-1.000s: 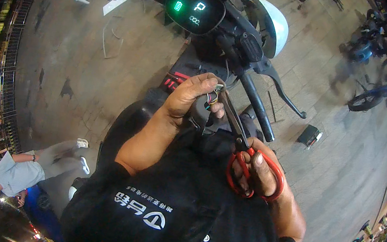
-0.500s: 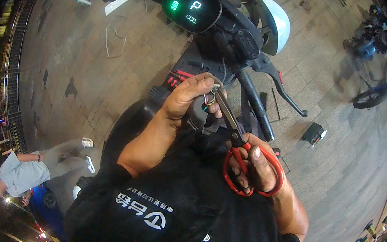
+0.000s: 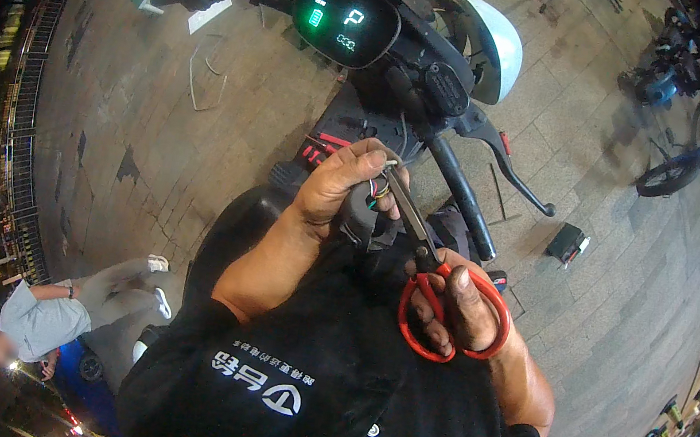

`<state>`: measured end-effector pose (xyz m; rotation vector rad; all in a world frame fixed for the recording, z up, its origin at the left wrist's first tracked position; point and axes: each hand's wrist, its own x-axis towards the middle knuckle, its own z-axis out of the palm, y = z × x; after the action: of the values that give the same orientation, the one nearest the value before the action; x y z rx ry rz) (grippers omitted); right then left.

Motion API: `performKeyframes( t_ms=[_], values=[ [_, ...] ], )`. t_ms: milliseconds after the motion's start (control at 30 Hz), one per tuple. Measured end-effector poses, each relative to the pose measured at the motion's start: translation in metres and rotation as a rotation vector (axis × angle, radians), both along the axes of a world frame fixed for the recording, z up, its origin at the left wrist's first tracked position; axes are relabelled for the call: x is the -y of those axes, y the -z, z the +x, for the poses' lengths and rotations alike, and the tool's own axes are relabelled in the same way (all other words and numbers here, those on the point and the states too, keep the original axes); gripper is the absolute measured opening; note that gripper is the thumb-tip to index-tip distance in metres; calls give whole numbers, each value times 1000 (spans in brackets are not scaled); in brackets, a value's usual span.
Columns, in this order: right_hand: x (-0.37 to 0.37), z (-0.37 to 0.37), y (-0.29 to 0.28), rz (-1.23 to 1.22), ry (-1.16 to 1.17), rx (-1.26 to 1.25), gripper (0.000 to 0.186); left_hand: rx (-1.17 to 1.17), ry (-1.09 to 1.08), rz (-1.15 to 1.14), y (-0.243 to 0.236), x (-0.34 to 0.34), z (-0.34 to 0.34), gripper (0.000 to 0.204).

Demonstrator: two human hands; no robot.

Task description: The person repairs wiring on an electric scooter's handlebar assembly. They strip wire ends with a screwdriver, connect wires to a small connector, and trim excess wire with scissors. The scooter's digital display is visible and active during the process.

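1. No container is seen near the hands; the bundle of thin coloured wires (image 3: 379, 190) is carried only by the left hand (image 3: 344, 186), in front of the black scooter body, below the dark handlebar display with green lit symbols (image 3: 347, 7).
2. The red-handled steel scissors (image 3: 429, 276) are held by the right hand (image 3: 456, 303). Long axis runs diagonally: red loops at lower right, close to the black-shirted torso, blade tips at upper left, pointing at the wire bundle.
3. Blade tips are seen right at the wires; whether the wires are between the blades or just touched cannot be told.
4. Left hand: fingers curled and pressed together, wires pinched between thumb and fingertips. Forearm is raised from the lower left, wrist bent toward the handlebar.
5. Right hand: fingers are threaded through the red loops and closed around them; blades appear nearly closed. Forearm enters from the lower right.
6. The black handlebar grip with brake lever (image 3: 471, 182) is just beside the scissors, on the right.
7. A small black box (image 3: 567, 243) lies on the grey paved ground, well apart to the right.
8. Another person in a grey shirt (image 3: 50, 315) is crouched at lower left, apart from the work.
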<state>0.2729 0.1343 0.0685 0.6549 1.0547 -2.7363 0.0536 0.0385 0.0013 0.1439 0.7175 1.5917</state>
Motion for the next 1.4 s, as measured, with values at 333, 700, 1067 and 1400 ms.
performKeyframes(
  t_ms=[333,700,1067,1400],
  values=[
    [0,3,2,-97,14,0,70,36,-25,15,-1,1,6,15],
    [-1,4,-2,-114,15,21,66,65,-38,-34,-3,5,10,14],
    [-7,9,9,-148,-13,-95,51,-107,-67,-83,6,22,9,21],
    [-13,16,24,-214,-21,-115,48,-42,-106,-68,-15,10,25,21]
  ],
)
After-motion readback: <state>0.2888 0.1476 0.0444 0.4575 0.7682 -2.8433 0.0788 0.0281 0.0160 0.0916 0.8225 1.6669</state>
